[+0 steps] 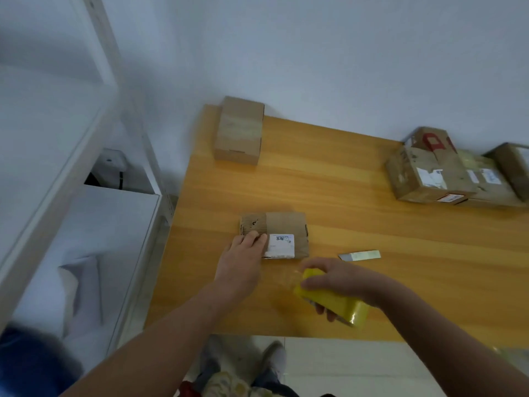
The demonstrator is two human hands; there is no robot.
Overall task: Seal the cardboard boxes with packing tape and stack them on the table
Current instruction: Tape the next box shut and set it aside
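A small flat cardboard box (286, 227) with a white label lies on the wooden table (343, 196), near its front. My left hand (243, 262) rests on the box's front left corner, fingers pressing down on it. My right hand (337, 279) holds a yellow roll of packing tape (335, 302) just in front of and to the right of the box; a clear strip of tape seems to stretch from the roll toward the box. A taped box (239, 130) stands at the table's far left corner. Several larger boxes (446, 173) are grouped at the far right.
A small utility knife or tape strip (360, 255) lies to the right of the flat box. A white metal shelf frame (94, 124) stands left of the table. The floor and my shoes (272, 362) show below the table's front edge.
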